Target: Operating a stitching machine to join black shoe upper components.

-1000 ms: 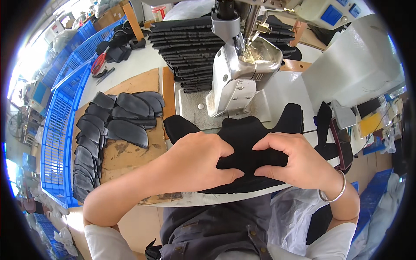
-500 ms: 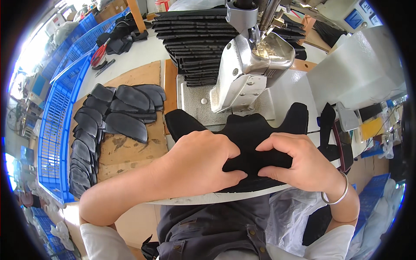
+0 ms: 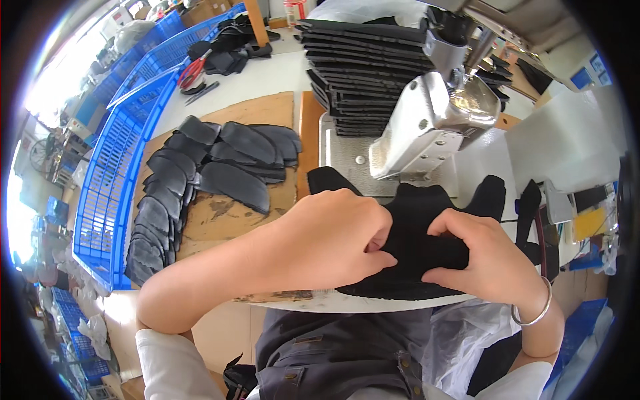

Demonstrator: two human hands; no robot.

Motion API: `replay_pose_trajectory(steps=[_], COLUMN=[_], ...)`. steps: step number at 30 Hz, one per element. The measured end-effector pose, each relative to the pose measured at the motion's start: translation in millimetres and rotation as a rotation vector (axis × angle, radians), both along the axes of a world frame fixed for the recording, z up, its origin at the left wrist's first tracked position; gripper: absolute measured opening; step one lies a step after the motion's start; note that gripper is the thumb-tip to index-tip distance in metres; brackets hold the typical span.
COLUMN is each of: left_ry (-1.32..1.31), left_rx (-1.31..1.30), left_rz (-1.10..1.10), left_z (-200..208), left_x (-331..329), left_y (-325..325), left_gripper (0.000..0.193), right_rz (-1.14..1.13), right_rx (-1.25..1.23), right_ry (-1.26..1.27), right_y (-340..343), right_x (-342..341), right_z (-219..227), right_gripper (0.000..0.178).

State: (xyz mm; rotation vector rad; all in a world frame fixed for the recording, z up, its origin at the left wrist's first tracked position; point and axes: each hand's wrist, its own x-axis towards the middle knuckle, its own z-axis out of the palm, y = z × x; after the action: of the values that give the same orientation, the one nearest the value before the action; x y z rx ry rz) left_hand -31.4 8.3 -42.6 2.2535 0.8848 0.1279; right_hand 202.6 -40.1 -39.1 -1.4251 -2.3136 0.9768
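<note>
A black fabric piece (image 3: 415, 257) with lobed upper corners lies flat at the table's front edge, under both hands. My left hand (image 3: 343, 230) sits on its left part, fingers curled and the thumb close to the index finger, closed on the cloth. Across from it, my right hand (image 3: 490, 257) rests on the right part, thumb and index finger spread in a C shape with their tips on the fabric. The other right fingers are hidden. Just beyond the piece stands a metal sewing machine post (image 3: 417, 127) on a grey plate (image 3: 340, 157).
Dark curved pads (image 3: 235, 187) overlap in rows on a brown board (image 3: 223, 230) to the left. A blue basket (image 3: 110, 190) borders them. Behind the machine post is a tall stack of black pieces (image 3: 363, 67). Red-handled scissors (image 3: 193, 72) lie at the far left.
The whole view has shifted, so the table and machine appear farther right. My left fingers have curled more and drawn slightly left across the fabric, widening the gap between my hands.
</note>
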Motion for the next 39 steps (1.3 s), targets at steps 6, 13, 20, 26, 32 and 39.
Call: replay_pose_trajectory(steps=[6,13,20,26,32,39], left_ry=[-0.004,0.039,0.140,0.173,0.156,0.174], left_rx=[0.045,-0.015,0.778,0.877,0.904,0.944], left_rz=[0.003,0.007,0.124,0.191,0.195,0.168], left_z=[-0.9,-0.4,-15.7,-68.4,-74.1,-76.1], left_x=[-1.0,-3.3,11.6,35.7,40.1,39.9], left_y=[-3.3,-8.7,-75.1,-98.3,-100.0,-97.9], left_gripper=[0.026,0.025,0.040,0.054,0.053,0.054], right_rz=[-0.007,-0.020,0.008,-0.015,-0.237,-0.141], right_rx=[0.000,0.021,0.035,0.117,-0.200,-0.085], right_ry=[-0.004,-0.004,-0.023,0.064,0.056,0.019], right_y=[-0.7,-3.6,0.6,2.3,-3.7,-2.7], right_x=[-2.8,-3.0,-1.1,20.3,38.7,49.0], right_z=[0.8,-0.3,-0.8,-4.6,6.7,-1.5], right_gripper=[0.044,0.044,0.045,0.036,0.022,0.026])
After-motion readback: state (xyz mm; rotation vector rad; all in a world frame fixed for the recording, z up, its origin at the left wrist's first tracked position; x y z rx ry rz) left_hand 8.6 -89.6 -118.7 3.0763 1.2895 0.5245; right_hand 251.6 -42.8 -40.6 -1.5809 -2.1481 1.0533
